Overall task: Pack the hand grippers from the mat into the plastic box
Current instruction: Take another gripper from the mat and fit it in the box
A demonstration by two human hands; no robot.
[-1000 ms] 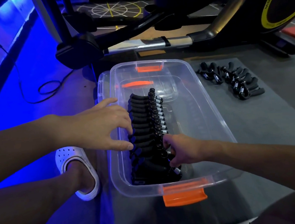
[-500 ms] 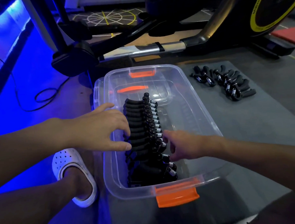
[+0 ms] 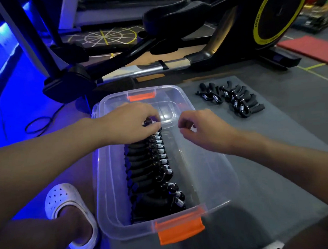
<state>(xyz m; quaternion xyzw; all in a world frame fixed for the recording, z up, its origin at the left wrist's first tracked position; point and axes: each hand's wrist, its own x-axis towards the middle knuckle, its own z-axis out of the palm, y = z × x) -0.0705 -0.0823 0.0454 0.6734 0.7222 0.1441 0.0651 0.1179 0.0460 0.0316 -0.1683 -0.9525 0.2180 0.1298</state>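
Fingers of the left hand pinch the far end of the row of hand grippers packed along the left side of the plastic box, seemingly to squeeze the row tight and upright so the box's right side stays free. Over the middle of the box the right hand hovers, its fingers loosely curled with nothing visible in them. Beyond the box's far right corner, the loose hand grippers wait on the mat, probably its next reach.
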